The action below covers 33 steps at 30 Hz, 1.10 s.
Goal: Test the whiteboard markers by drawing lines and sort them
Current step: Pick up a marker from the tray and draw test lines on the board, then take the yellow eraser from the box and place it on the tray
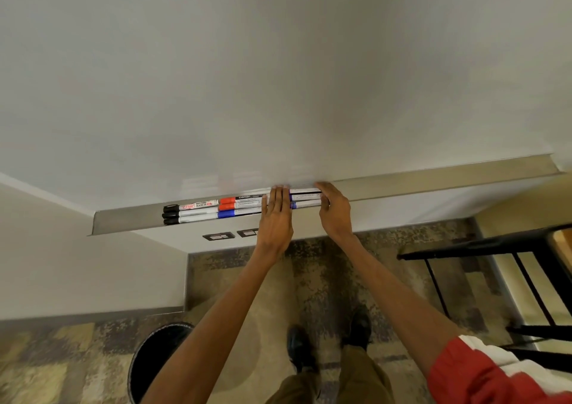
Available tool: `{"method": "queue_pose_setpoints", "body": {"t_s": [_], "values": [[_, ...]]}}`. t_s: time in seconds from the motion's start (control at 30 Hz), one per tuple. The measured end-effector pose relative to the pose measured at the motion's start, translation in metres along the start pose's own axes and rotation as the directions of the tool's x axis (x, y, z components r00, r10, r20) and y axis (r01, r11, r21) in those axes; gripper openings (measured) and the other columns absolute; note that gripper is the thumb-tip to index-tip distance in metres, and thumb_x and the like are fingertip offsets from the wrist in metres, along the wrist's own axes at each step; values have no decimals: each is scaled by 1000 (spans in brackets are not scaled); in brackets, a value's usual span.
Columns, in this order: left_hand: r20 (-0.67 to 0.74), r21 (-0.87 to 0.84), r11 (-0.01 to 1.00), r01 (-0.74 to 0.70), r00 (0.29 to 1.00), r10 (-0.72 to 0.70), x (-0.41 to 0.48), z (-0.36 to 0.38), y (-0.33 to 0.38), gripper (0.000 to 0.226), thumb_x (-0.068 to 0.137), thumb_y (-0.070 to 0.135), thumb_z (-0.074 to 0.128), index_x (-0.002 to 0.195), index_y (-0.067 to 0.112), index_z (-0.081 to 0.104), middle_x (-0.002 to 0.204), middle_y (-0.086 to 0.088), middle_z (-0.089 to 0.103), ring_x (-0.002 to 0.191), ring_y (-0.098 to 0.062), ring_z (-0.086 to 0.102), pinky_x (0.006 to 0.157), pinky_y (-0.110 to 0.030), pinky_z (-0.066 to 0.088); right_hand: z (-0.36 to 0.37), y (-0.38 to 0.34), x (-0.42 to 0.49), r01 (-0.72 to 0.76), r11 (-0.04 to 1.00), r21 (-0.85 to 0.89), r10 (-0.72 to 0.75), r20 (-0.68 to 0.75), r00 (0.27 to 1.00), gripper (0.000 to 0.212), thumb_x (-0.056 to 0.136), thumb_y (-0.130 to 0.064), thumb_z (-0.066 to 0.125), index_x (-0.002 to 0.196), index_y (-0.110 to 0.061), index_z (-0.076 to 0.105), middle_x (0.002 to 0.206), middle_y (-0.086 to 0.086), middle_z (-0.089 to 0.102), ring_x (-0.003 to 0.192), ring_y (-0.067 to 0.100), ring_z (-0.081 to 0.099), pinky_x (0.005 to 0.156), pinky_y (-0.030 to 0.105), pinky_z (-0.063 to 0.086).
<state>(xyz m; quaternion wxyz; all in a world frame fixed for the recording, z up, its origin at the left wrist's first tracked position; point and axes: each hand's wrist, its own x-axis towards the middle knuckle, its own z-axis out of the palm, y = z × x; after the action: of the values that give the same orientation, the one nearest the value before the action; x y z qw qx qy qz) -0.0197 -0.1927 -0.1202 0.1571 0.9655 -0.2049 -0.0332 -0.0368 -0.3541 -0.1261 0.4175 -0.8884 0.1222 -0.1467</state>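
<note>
Whiteboard [278, 78] is blank, and the tray [433, 177] runs along its lower edge. Markers [201, 213] lie in the tray with long axes along it, directly under both your hands. Count: three black caps [170, 215], two red caps [227, 201], one blue cap [226, 214], and at least three more partly hidden. Your left hand [276, 215] lies flat with straight fingers, gripping nothing. Your right hand [335, 212] cups the marker ends; whether it grips them I cannot tell.

ROOM: open run of tray [433, 178] right of the right hand [335, 212], short bare stretch at its left end, whiteboard [278, 78] face above | BLOCKED: tray middle packed with rows of markers [210, 208], left hand [275, 215] flat across them | BELOW: bin [148, 360] left, black frame [464, 248] right
</note>
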Motion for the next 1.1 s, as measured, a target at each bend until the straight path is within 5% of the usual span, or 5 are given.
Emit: {"method": "queue_pose_setpoints", "body": {"t_s": [0.2,0.4,0.63,0.87,1.1], "values": [[-104,-94,995,-39,994,29,-2,-13,24,57,102,7,46,153,-4,21,158,-26,25,149,-38,21,121,-46,6,-27,-7,5,-85,996,-20,84,-43,996,33,101,-6,48,131,-6,61,124,13,66,114,29,60,102,42,49],[-73,-153,987,-50,997,40,0,-46,62,53,108,24,29,156,3,18,162,-18,22,151,-30,16,124,-39,4,-69,-30,5,-107,993,46,113,-155,981,29,102,-21,51,126,-12,63,127,7,65,118,21,58,104,32,43],[-131,-256,954,-158,983,128,7,-83,124,41,108,25,36,144,6,44,127,-18,63,114,-32,62,102,-41,48,-147,-31,-5,-96,994,54,108,-319,942,24,101,-23,52,119,-13,65,118,4,67,107,17,60,97,36,49],[-111,-226,933,-279,959,260,23,-83,207,39,108,30,32,140,11,46,111,-15,69,99,-32,68,84,-43,59,-239,2,-11,-136,990,32,136,-451,882,25,102,-28,50,114,-14,66,113,2,68,101,14,60,90,34,51],[-89,-276,887,-370,929,359,41,-55,326,37,107,31,32,134,12,48,107,-11,69,91,-29,69,83,-44,59,-340,71,-17,-215,976,9,181,-578,795,26,102,-29,50,110,-12,67,110,4,69,96,16,61,85,36,51]]}}
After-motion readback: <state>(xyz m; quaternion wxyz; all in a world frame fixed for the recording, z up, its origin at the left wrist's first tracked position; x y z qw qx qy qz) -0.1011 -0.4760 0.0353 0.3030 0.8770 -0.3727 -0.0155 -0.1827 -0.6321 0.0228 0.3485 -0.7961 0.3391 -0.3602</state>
